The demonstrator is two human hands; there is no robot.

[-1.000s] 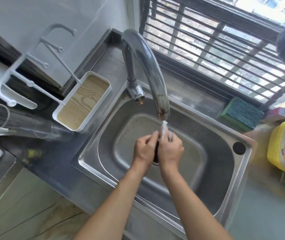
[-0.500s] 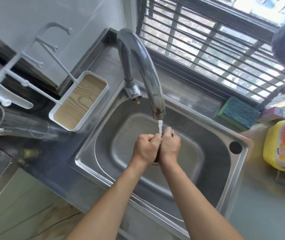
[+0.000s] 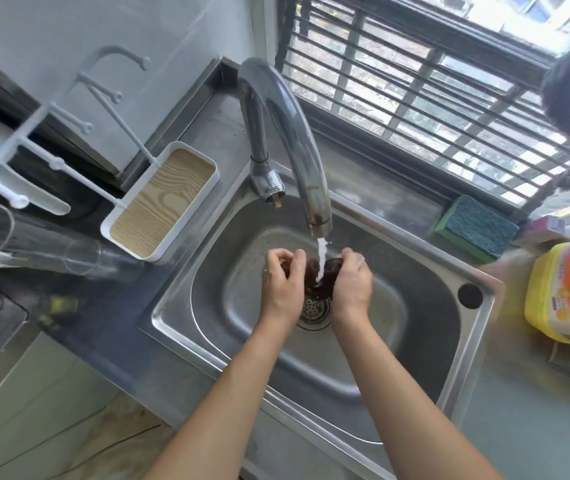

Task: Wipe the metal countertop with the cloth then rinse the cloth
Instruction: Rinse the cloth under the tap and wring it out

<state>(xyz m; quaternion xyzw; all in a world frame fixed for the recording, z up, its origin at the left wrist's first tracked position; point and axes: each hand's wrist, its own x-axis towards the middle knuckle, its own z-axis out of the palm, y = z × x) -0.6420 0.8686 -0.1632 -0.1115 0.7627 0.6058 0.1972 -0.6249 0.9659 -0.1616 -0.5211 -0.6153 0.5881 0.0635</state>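
Fingers of the left hand (image 3: 281, 282) and right hand (image 3: 351, 284) are curled, pinching a dark cloth (image 3: 318, 277) stretched between them. Cloth sits under the water stream (image 3: 321, 252) from the faucet (image 3: 297, 140), directly above the drain (image 3: 313, 311) of the steel sink (image 3: 425, 341). A green sponge (image 3: 477, 225) rests on the ledge behind the sink.

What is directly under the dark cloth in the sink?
Under the dark cloth lies the round perforated drain strainer in the sink floor. Only its near part shows; the cloth and both hands, left hand and right hand, cover the rest.
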